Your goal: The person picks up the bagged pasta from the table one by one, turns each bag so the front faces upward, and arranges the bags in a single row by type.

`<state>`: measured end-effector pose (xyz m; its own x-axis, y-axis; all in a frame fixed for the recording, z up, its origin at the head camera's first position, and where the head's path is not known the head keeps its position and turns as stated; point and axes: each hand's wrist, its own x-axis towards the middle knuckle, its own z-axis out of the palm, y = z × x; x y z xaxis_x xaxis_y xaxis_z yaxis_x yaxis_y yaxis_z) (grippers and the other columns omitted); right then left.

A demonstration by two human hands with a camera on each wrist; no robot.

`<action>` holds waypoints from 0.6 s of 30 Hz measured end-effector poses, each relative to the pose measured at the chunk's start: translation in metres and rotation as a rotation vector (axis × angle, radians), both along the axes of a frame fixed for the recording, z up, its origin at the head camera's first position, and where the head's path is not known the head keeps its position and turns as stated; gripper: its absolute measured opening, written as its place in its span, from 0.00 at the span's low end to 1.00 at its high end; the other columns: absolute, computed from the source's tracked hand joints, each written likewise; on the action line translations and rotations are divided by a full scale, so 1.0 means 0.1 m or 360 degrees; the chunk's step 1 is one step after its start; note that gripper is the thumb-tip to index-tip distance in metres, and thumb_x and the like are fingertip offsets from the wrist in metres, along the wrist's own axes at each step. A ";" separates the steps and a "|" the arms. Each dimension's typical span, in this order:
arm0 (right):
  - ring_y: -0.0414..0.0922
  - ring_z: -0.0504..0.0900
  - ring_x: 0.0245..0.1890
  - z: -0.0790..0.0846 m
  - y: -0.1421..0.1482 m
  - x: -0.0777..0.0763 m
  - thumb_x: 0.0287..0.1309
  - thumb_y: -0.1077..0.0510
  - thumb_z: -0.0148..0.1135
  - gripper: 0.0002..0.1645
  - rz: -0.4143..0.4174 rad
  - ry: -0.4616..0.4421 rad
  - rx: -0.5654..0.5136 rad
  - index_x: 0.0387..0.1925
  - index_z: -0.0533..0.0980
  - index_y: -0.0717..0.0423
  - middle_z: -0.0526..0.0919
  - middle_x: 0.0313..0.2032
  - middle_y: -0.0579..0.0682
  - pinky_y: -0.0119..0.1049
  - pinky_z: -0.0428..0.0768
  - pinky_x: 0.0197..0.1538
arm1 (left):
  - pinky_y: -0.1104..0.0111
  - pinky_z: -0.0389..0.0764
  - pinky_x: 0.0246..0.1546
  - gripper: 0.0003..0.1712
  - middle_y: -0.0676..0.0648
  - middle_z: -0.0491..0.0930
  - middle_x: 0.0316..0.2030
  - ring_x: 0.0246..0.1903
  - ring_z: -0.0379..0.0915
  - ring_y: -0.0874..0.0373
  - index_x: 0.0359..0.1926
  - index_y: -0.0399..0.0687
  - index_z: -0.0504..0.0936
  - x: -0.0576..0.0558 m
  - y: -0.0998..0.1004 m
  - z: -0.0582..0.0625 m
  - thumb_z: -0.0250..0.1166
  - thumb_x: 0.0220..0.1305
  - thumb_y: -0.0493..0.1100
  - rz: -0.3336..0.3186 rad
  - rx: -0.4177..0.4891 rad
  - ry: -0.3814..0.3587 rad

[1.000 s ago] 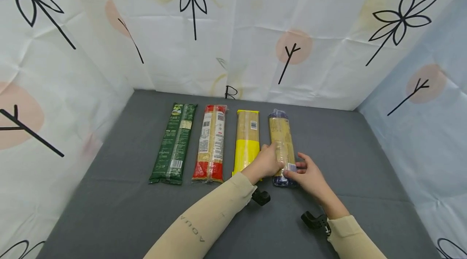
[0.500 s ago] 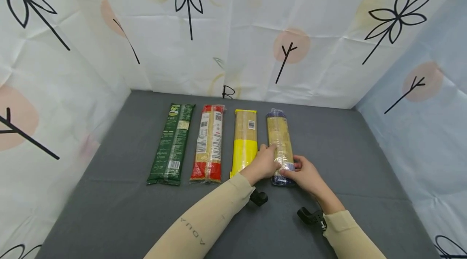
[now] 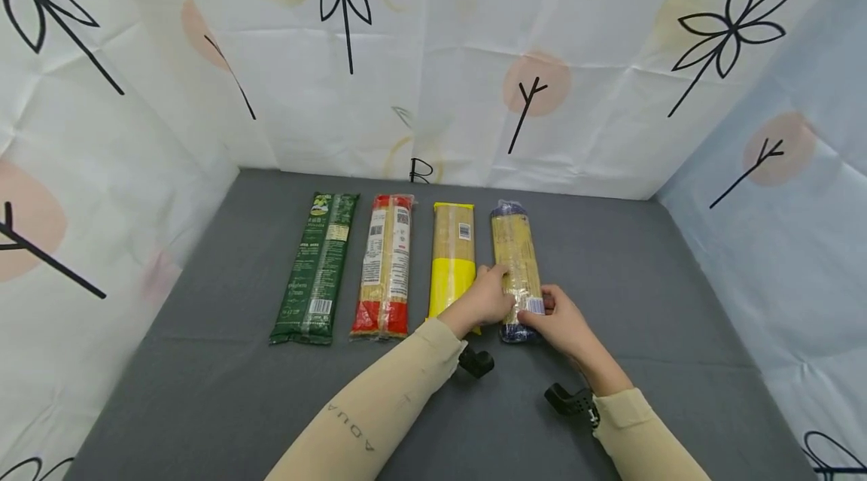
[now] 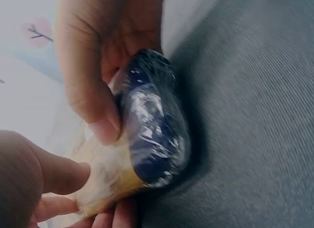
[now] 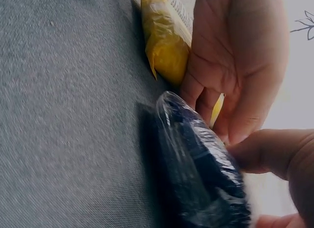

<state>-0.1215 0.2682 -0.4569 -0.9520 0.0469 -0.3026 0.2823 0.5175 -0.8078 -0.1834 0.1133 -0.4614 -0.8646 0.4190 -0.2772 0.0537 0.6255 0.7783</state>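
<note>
A clear-wrapped pack of spaghetti [image 3: 515, 244] with dark blue ends lies at the right of a row of packs on the grey table. My left hand [image 3: 485, 299] grips its left side, thumb over the top. On its lower right side is my right hand [image 3: 565, 324], thumb on the wrapper and fingers along the far edge. From the left wrist, the blue end [image 4: 154, 125] shows between the right hand [image 4: 105, 46] and the left thumb [image 4: 64, 171]. In the right wrist view the pack's dark end [image 5: 201, 164] sits below the left hand [image 5: 235, 56].
To the left lie a yellow pack [image 3: 452, 278], a red-ended pack [image 3: 383, 270] and a green pack [image 3: 314, 270], roughly side by side. My left forearm crosses in front of the yellow pack. Patterned white cloth [image 3: 460, 112] walls the table's back and sides.
The head view has shifted slightly. The right hand has drawn closer around the pack's lower right side, and the pack's near end has moved slightly left and away from me. The other packs stay put.
</note>
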 end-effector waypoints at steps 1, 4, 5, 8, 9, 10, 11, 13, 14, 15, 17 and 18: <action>0.48 0.80 0.42 0.00 -0.01 0.00 0.60 0.55 0.66 0.37 -0.0013 0.0011 -0.0037 0.64 0.60 0.64 0.75 0.48 0.62 0.40 0.79 0.41 | 0.64 0.73 0.40 0.33 0.37 0.61 0.62 0.45 0.67 0.52 0.72 0.46 0.61 0.00 -0.01 0.01 0.59 0.68 0.43 -0.0001 0.0037 -0.0018; 0.48 0.81 0.42 -0.01 -0.04 0.01 0.60 0.57 0.66 0.36 -0.0055 0.0042 -0.0142 0.64 0.60 0.63 0.76 0.49 0.63 0.40 0.80 0.41 | 0.63 0.72 0.46 0.32 0.37 0.62 0.64 0.50 0.66 0.51 0.71 0.44 0.62 -0.01 -0.05 0.00 0.59 0.69 0.43 0.0023 0.0153 -0.0059; 0.48 0.81 0.43 -0.01 -0.05 0.01 0.60 0.57 0.65 0.36 -0.0063 0.0046 -0.0172 0.64 0.60 0.63 0.75 0.50 0.63 0.40 0.80 0.42 | 0.63 0.72 0.47 0.32 0.37 0.63 0.64 0.51 0.66 0.51 0.71 0.43 0.62 -0.02 -0.06 0.00 0.59 0.69 0.43 0.0032 0.0193 -0.0068; 0.51 0.79 0.47 -0.02 -0.07 0.02 0.61 0.56 0.65 0.38 -0.0095 0.0059 -0.0235 0.67 0.58 0.60 0.73 0.54 0.64 0.42 0.80 0.45 | 0.63 0.73 0.47 0.31 0.39 0.67 0.62 0.49 0.69 0.53 0.70 0.41 0.63 -0.03 -0.10 -0.03 0.60 0.69 0.43 0.0059 0.0295 -0.0077; 0.52 0.78 0.49 -0.02 -0.08 0.02 0.62 0.56 0.65 0.39 -0.0106 0.0059 -0.0268 0.67 0.57 0.60 0.72 0.55 0.64 0.42 0.79 0.46 | 0.63 0.73 0.46 0.31 0.39 0.68 0.61 0.47 0.69 0.53 0.70 0.41 0.63 -0.02 -0.11 -0.03 0.59 0.69 0.42 0.0066 0.0321 -0.0083; 0.53 0.77 0.51 -0.03 -0.08 0.02 0.62 0.56 0.64 0.39 -0.0117 0.0059 -0.0306 0.68 0.56 0.60 0.71 0.56 0.65 0.42 0.79 0.47 | 0.63 0.74 0.45 0.31 0.39 0.69 0.60 0.46 0.70 0.54 0.70 0.41 0.62 -0.02 -0.12 -0.03 0.59 0.69 0.42 0.0079 0.0345 -0.0094; 0.53 0.77 0.51 -0.03 -0.09 0.03 0.62 0.56 0.64 0.40 -0.0129 0.0057 -0.0347 0.69 0.56 0.59 0.70 0.57 0.64 0.42 0.78 0.48 | 0.64 0.74 0.43 0.31 0.39 0.70 0.58 0.44 0.71 0.54 0.70 0.41 0.62 -0.02 -0.12 -0.04 0.60 0.69 0.42 0.0091 0.0369 -0.0108; 0.51 0.76 0.52 -0.04 -0.09 0.03 0.63 0.56 0.64 0.40 -0.0161 0.0045 -0.0436 0.70 0.54 0.59 0.70 0.58 0.64 0.39 0.78 0.48 | 0.64 0.75 0.42 0.31 0.40 0.71 0.57 0.43 0.71 0.55 0.69 0.43 0.63 -0.02 -0.11 -0.04 0.60 0.69 0.42 0.0129 0.0405 -0.0131; 0.51 0.77 0.51 -0.04 -0.09 0.03 0.63 0.57 0.63 0.41 -0.0178 0.0028 -0.0506 0.70 0.53 0.58 0.69 0.59 0.64 0.38 0.78 0.48 | 0.64 0.75 0.41 0.31 0.41 0.71 0.56 0.42 0.71 0.55 0.69 0.43 0.63 -0.02 -0.11 -0.05 0.61 0.69 0.41 0.0150 0.0429 -0.0144; 0.49 0.78 0.51 -0.05 -0.08 0.03 0.63 0.57 0.63 0.41 -0.0199 0.0013 -0.0565 0.70 0.52 0.57 0.70 0.59 0.64 0.37 0.78 0.47 | 0.64 0.76 0.41 0.31 0.41 0.72 0.55 0.42 0.72 0.56 0.69 0.44 0.64 -0.02 -0.10 -0.05 0.62 0.68 0.41 0.0173 0.0447 -0.0156; 0.47 0.78 0.50 -0.05 -0.07 0.03 0.64 0.57 0.63 0.41 -0.0231 -0.0011 -0.0673 0.70 0.51 0.56 0.69 0.59 0.63 0.34 0.78 0.47 | 0.64 0.76 0.42 0.31 0.42 0.72 0.54 0.42 0.72 0.56 0.69 0.46 0.65 -0.01 -0.08 -0.04 0.63 0.67 0.41 0.0211 0.0487 -0.0166; 0.46 0.78 0.50 -0.05 -0.06 0.04 0.64 0.56 0.63 0.42 -0.0239 -0.0018 -0.0719 0.70 0.49 0.56 0.69 0.60 0.63 0.34 0.78 0.47 | 0.65 0.76 0.42 0.31 0.42 0.73 0.54 0.42 0.72 0.57 0.68 0.46 0.65 -0.01 -0.06 -0.04 0.63 0.67 0.41 0.0227 0.0505 -0.0169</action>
